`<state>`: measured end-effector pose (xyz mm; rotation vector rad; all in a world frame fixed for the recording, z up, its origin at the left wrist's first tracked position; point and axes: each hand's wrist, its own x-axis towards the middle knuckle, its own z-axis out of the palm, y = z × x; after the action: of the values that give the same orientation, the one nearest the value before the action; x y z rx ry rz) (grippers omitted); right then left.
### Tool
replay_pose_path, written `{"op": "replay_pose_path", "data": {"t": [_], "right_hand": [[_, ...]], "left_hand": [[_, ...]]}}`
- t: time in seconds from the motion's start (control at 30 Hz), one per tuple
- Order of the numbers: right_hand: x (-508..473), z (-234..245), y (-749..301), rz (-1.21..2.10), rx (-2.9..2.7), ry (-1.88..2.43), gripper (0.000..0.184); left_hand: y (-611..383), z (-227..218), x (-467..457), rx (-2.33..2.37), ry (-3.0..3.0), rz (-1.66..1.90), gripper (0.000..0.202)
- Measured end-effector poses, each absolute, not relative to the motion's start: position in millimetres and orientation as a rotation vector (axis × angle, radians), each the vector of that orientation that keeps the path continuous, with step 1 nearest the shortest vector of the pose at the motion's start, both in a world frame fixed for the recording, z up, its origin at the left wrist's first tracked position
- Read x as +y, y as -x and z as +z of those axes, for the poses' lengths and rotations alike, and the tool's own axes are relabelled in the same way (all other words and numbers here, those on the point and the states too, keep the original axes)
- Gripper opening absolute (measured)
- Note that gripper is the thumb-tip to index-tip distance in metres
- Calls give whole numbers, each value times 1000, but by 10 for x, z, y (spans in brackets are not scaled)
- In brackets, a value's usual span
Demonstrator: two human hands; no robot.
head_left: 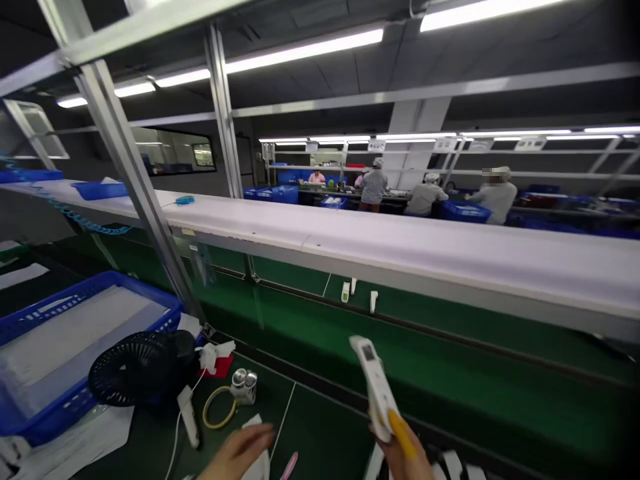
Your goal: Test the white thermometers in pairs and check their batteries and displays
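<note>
My right hand (400,453) grips a white handheld device (375,380), apparently an infrared thermometer, with a small dark display near its head. The device is tilted, head up, above the green bench. A yellow covering (403,433) shows on one digit of that hand. My left hand (241,452) is low in the view, its fingers stretched out over a white object (257,467) partly hidden beneath them. I cannot tell whether they touch. Close by lie a pink-handled item (289,465) and a pair of batteries (244,385). Parts of more white pieces (453,465) show below my right hand.
A black fan (143,367) stands by a blue crate (100,293) on the left, near a yellow ring (220,408) and a cabled white device (189,417). White devices (374,301) lie across the green belt (310,340). A white shelf (350,230) crosses above; people work beyond.
</note>
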<state>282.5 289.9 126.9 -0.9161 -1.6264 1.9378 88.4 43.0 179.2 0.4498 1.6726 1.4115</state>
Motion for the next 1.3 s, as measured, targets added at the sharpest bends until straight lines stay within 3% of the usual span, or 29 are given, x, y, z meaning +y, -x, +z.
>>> {"op": "replay_pose_path", "data": {"t": [0.17, 0.33, 0.5, 0.8, 1.13, 1.3], "right_hand": [[1568, 1580, -2382, 2267, -968, 815, 47], [1103, 2114, -2415, 2492, -1296, 682, 40], [957, 2290, -2472, 2320, -1421, 700, 27], [789, 2582, -2437, 2139, -1627, 788, 27], [702, 2597, -2495, 1974, -1934, 681, 25], [643, 2597, -2538, 1978, -1885, 739, 34]], "left_hand": [[-1045, 2237, 869, 951, -377, 1630, 52], [-964, 2549, 739, 878, -35, 1583, 48], [-828, 2678, 498, 740, 19, 1656, 45], [-754, 2867, 332, 545, -58, 1555, 47], [-738, 2837, 204, 467, -87, 1476, 43], [-737, 2846, 168, 402, -96, 1447, 42]]}}
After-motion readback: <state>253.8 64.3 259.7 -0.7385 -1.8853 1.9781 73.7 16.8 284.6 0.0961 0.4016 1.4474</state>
